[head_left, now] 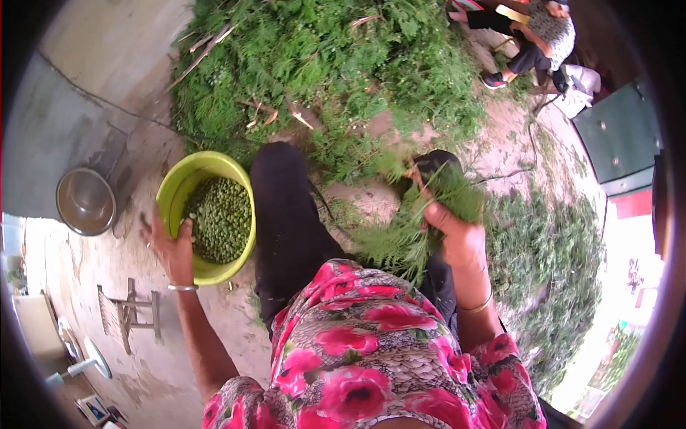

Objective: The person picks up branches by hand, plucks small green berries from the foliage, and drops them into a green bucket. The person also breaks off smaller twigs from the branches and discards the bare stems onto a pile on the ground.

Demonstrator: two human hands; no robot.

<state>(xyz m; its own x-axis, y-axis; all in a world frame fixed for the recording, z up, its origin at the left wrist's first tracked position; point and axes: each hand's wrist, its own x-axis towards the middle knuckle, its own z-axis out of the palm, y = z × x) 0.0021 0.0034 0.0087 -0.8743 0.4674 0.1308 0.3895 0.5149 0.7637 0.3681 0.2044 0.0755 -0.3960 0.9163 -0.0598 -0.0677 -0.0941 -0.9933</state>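
My left hand (170,243) rests on the near rim of a lime-green bowl (174,184) filled with small green peas (220,218); its fingers are spread and hold nothing. My right hand (457,239) grips a bunch of leafy green plant stalks (421,214) over my right knee. A large heap of the same green plants (321,64) lies on the ground ahead of my legs. I wear a pink flowered top and black trousers.
An empty steel bowl (86,201) sits on the ground to the left. A small wooden stool (128,314) stands at lower left. Discarded greens (557,264) pile up at right. Another person (539,36) sits at the far upper right.
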